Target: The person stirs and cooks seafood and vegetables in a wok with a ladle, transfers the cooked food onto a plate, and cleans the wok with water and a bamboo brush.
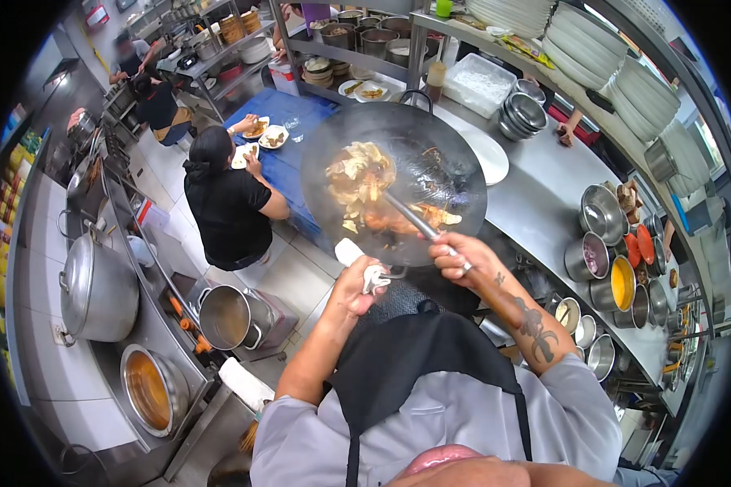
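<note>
A large dark wok (447,162) is raised in front of me, tilted so its inside faces me. My left hand (359,286) is closed around a folded white cloth (377,278) at the wok's near loop handle. My right hand (464,258) grips a long ladle (414,214) with a metal shaft and wooden handle. The ladle's head is mostly hidden by pale, browned food pieces (359,172) in the wok. Orange-red food (398,219) lies lower down, near the shaft. Steam blurs the wok's left side.
A person in black (227,195) stands by a blue table (300,178) with small plates of food. Right of the wok runs a steel counter (536,211) with bowls, including a yellow-filled pot (623,282). Pots, including a big lidded one (97,284), stand at left.
</note>
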`<state>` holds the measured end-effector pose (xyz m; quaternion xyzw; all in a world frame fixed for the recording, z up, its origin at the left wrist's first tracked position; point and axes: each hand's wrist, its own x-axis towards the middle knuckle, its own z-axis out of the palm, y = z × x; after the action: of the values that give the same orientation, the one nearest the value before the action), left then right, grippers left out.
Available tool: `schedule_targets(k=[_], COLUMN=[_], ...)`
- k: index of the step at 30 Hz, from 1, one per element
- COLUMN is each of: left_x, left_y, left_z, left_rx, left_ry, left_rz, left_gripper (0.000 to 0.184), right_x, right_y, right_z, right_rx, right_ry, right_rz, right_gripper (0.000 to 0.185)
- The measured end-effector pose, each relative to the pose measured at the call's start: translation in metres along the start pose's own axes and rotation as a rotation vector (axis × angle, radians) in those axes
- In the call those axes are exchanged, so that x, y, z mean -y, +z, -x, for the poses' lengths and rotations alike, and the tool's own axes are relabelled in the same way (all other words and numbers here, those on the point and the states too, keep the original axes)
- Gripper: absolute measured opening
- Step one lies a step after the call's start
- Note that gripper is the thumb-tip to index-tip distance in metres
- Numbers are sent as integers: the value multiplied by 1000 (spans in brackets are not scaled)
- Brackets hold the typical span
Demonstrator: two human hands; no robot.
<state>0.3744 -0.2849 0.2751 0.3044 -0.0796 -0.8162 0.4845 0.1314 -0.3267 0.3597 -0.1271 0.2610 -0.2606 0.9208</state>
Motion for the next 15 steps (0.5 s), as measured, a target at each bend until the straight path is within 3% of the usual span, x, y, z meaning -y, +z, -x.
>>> schedule_targets(k=[7,10,15], left_x=[2,10,23], left_y=[23,40,69], left_z=[-32,-51,-75], left_rx=[43,27,-3], left_ry=[-6,50,109], left_rz=[113,111,145], left_gripper=[8,9,6], right_x=[58,95,158], right_y=[-18,-26,-54], right_z=[32,54,88], right_rx=[137,93,23], right_ry=[12,-18,-18], right_rz=[-241,-255,-212], right_gripper=[26,36,35])
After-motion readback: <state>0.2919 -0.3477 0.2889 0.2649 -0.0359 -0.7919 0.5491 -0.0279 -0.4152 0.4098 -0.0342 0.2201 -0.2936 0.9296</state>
